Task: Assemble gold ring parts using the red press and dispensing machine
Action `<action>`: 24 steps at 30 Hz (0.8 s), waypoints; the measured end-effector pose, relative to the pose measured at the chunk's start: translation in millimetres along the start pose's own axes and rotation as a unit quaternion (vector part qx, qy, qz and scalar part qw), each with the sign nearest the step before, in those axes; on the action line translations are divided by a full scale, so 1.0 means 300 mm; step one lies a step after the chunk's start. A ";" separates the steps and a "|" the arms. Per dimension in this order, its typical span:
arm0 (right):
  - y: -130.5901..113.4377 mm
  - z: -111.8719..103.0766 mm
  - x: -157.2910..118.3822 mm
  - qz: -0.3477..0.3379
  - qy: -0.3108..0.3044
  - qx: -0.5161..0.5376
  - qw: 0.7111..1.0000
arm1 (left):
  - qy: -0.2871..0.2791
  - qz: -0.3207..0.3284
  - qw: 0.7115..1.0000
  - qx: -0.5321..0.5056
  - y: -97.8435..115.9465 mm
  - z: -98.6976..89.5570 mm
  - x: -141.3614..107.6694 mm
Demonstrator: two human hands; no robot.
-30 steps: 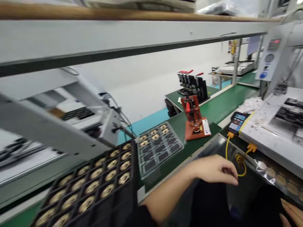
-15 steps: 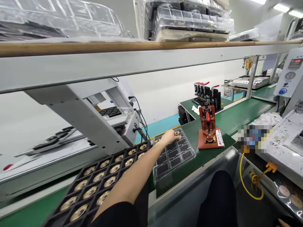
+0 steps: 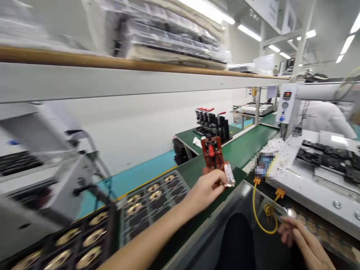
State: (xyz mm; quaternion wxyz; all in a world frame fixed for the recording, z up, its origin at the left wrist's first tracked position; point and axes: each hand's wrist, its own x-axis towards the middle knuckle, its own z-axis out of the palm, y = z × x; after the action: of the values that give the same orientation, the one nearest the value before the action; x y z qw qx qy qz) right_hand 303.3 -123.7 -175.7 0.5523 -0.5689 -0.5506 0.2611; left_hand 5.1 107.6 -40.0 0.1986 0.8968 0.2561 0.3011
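My left hand (image 3: 209,189) is closed in a pinch in front of the red-brown toggle press (image 3: 212,152). At its fingertips is a thin, shiny metal piece (image 3: 230,184), seen nearly edge-on. Left of that hand lies a clear compartment tray (image 3: 165,205) with several gold-coloured round pieces (image 3: 155,195) in its far cells. At lower right, my right hand (image 3: 299,234) is blurred, its fingers curled in beside a shiny round disc (image 3: 291,213). Whether those fingers hold the disc is unclear.
A black tray (image 3: 111,228) of gold-coloured rings (image 3: 94,237) is at lower left. Several black presses (image 3: 215,125) stand farther back. A yellow cable (image 3: 255,210) hangs below the white machine bed (image 3: 298,183) at right. A shelf (image 3: 140,77) crosses overhead. A person in white (image 3: 323,118) is beyond.
The view has turned to the right. My left hand has left the clear tray and moved to the front of the red-brown press with a metal piece. My right hand has come further into view.
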 end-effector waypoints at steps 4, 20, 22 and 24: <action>-0.237 -0.026 0.163 -0.028 -0.018 0.024 0.999 | -0.019 0.288 0.957 -0.016 0.203 0.212 0.113; -0.278 -0.464 0.081 0.007 0.191 -0.193 0.962 | -0.105 0.338 0.925 -0.138 0.509 0.594 0.487; -0.288 -0.562 0.050 0.010 0.250 -0.225 0.942 | -0.107 0.305 0.933 -0.161 0.568 0.639 0.605; -0.309 -0.646 0.021 0.010 0.297 -0.247 0.922 | -0.135 0.285 0.938 -0.142 0.648 0.696 0.753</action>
State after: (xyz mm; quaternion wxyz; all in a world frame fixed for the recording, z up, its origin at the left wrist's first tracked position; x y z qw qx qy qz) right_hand 449.1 -204.0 -39.7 0.5302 -0.7440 -0.4024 -0.0584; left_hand 360.4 42.6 3.7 0.2626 0.9269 -0.0854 0.2542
